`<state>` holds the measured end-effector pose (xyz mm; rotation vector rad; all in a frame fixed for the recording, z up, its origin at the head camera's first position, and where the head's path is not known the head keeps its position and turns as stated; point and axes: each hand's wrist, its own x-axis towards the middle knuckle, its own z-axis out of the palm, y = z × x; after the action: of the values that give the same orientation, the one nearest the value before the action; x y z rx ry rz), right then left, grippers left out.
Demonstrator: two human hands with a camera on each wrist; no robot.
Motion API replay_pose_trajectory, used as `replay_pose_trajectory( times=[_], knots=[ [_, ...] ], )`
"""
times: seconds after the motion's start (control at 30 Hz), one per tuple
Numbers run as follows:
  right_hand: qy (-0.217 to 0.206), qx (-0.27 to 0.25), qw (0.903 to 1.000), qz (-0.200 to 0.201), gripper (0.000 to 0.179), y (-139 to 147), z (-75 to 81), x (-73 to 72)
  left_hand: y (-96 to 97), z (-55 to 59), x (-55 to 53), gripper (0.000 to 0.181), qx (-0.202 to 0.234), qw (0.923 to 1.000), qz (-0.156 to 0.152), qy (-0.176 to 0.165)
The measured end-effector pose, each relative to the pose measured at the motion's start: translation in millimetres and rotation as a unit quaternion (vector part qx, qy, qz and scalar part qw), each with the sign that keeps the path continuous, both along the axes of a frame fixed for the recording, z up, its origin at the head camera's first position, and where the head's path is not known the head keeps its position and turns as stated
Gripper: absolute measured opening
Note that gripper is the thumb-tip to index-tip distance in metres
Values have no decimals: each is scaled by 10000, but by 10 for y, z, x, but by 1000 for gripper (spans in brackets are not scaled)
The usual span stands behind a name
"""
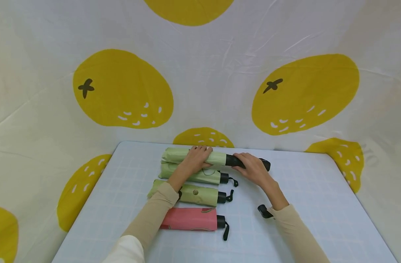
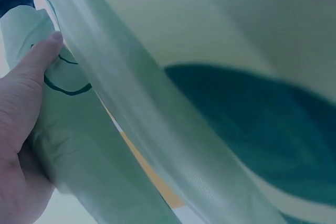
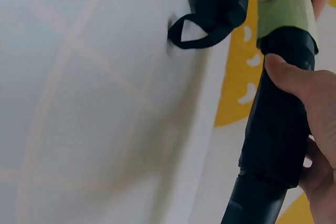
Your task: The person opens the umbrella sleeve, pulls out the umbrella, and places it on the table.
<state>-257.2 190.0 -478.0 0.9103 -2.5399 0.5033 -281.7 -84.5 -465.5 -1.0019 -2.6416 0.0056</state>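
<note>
A folded light-green umbrella point(image 1: 174, 155) lies farthest back on the pale blue table point(image 1: 312, 197). My left hand point(image 1: 198, 157) grips its rolled canopy near the middle; the left wrist view shows the thumb point(image 2: 37, 59) pressed on green fabric point(image 2: 131, 129). My right hand point(image 1: 249, 166) curls round its black handle point(image 1: 265, 164), which the right wrist view shows close up as the handle point(image 3: 275, 124) with fingers point(image 3: 310, 93) wrapped about it and the green canopy point(image 3: 289, 9) above.
Toward me in a row lie two more green folded umbrellas point(image 1: 205, 176) point(image 1: 200, 195) and a pink one point(image 1: 190, 219), each with a black handle and strap on the right. A white cloth with yellow fruit prints point(image 1: 121, 91) walls the table on three sides.
</note>
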Motion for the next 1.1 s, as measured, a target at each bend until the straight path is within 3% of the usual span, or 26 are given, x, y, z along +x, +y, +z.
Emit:
replay_pose_trajectory(
  times=[0.3,0.5,0.7,1.1],
  knots=[
    [-10,-39,10000,-76,50,195,-31,-8,-30,-25,-42,55,-338,9984,305,-346],
    [96,-35,9999,-106,50,337,-66,-16,-62,-11,-58,51,-227,9986,310,-364],
    [66,58,9996,-251,51,484,-103,-11,-68,31,-82,48,-103,9967,343,-725],
    [247,37,9989,-395,50,797,-143,3,-11,43,-175,39,108,9929,499,-1073]
  ],
)
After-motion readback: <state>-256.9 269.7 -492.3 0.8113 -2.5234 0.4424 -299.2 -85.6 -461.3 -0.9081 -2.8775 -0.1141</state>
